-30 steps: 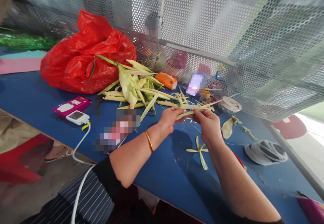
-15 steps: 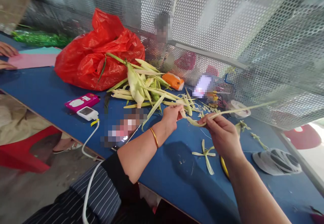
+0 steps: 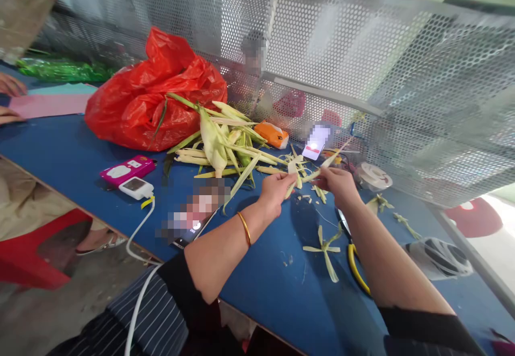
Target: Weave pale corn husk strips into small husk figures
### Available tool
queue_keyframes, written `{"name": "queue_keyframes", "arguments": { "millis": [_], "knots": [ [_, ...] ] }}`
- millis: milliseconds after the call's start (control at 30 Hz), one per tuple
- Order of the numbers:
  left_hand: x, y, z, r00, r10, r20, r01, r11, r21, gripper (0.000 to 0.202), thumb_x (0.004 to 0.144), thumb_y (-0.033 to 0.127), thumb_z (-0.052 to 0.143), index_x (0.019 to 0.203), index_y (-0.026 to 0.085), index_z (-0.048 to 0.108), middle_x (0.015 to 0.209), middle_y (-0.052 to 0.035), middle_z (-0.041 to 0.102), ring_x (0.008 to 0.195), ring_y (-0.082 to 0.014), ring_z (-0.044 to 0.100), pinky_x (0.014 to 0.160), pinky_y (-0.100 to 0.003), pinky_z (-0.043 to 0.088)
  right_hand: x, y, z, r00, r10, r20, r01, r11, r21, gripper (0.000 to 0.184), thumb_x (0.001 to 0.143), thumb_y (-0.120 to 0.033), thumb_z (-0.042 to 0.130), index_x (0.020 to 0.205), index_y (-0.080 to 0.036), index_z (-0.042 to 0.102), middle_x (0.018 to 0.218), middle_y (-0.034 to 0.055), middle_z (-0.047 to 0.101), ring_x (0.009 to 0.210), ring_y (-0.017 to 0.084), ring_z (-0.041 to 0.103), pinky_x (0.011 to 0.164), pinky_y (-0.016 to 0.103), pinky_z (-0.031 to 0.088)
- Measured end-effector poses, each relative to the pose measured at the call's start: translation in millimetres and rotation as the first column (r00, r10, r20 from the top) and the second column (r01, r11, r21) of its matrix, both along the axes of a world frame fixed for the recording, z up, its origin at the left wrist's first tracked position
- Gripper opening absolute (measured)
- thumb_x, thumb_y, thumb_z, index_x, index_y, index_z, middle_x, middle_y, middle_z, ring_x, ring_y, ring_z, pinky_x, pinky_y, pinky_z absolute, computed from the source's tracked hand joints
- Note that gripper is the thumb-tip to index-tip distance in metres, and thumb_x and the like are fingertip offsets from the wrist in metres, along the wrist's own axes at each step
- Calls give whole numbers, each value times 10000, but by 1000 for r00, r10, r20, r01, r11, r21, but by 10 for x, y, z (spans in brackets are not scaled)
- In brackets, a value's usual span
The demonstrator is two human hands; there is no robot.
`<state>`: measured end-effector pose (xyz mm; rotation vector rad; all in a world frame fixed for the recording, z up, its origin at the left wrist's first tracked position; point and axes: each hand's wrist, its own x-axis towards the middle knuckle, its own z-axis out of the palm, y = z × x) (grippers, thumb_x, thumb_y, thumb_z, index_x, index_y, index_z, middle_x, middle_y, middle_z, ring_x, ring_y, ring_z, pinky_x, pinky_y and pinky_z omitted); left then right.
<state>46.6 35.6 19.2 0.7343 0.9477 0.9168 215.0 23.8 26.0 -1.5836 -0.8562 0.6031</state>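
Note:
Both my hands are over the blue table [image 3: 72, 155], pinching one pale green palm leaf strip [image 3: 308, 176]. My left hand [image 3: 276, 190], with a gold bangle on the wrist, grips its near end. My right hand [image 3: 338, 182] grips it further along, and the thin tip sticks out up and to the right. Just behind my hands lies a pile of palm leaves [image 3: 219, 139]. A small folded leaf piece [image 3: 325, 246] lies on the table below my right forearm.
A red plastic bag [image 3: 148, 96] sits behind the leaves. A pink device [image 3: 126, 168], a white charger [image 3: 134, 187] with cable, an orange box [image 3: 273, 133], yellow-handled pliers [image 3: 356, 267] and a tape roll [image 3: 372, 176] lie around. Perforated metal screens [image 3: 362, 61] stand behind. Another person's hands [image 3: 10, 98] show at far left.
My right hand has moved back in towards the left hand, and the strip, which hung in a loop with a long tip to the right, is now held short and straighter.

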Motion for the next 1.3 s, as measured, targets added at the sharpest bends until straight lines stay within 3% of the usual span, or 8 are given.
{"name": "queue_keyframes", "arguments": {
  "millis": [133,233,267,500,633,800,967,1300],
  "knots": [
    [28,-16,-36,999,-30,-22,31,996,86,247,766,240,725,568,154,607,516,33,543,484,-74,436,525,-218,348,-109,-62,38,994,102,47,-100,993,-56,319,557,-447,849,580,-195,655,525,-19,589,509,122,524,472,224,364],
    [44,-52,-79,995,-100,-31,104,969,225,187,724,266,753,617,139,668,563,29,577,543,-76,449,560,-214,339,-281,-260,22,930,350,-115,-359,931,-65,381,580,-516,826,706,-170,727,639,17,652,570,123,546,517,233,392],
    [45,-71,-88,990,-134,-46,141,954,265,189,699,285,772,628,135,682,575,29,584,557,-76,449,567,-213,336,-329,-326,6,922,357,-150,-364,931,-22,359,564,-473,845,709,-165,733,622,6,635,553,108,512,508,227,372],
    [21,-191,-83,890,-374,-261,453,793,408,310,600,425,814,607,146,680,519,61,488,527,-70,366,526,-221,264,-348,-672,-48,970,140,-197,-114,984,137,283,546,-368,856,641,-175,673,494,-45,536,450,79,397,455,232,300],
    [28,-215,-97,830,-446,-335,557,686,468,228,656,366,764,606,159,683,536,41,530,517,-74,387,504,-221,260,-286,-836,-37,988,40,-151,-6,976,220,245,592,-363,832,617,-172,681,525,-38,534,461,88,437,448,237,330],
    [29,-233,-95,765,-543,-345,643,622,447,145,681,273,725,601,165,673,507,36,529,484,-73,411,478,-210,281,-234,-962,-72,980,-43,-195,94,961,261,221,622,-355,823,639,-182,688,526,-45,541,465,90,469,462,229,394],
    [11,-199,-53,765,-548,-340,644,660,386,129,721,239,697,615,166,685,578,-13,627,516,-96,546,486,-202,353,-126,-1026,-58,959,-134,-249,207,932,297,237,604,-354,836,666,-172,695,521,-42,557,451,71,478,451,199,398],
    [-5,-103,-53,854,-468,-229,516,816,259,162,778,238,695,659,130,720,538,3,590,461,-58,510,460,-178,340,-34,-1034,-22,918,-243,-313,345,879,328,222,590,-314,796,638,-168,636,534,-62,526,432,63,450,434,212,468]
  ]
}}
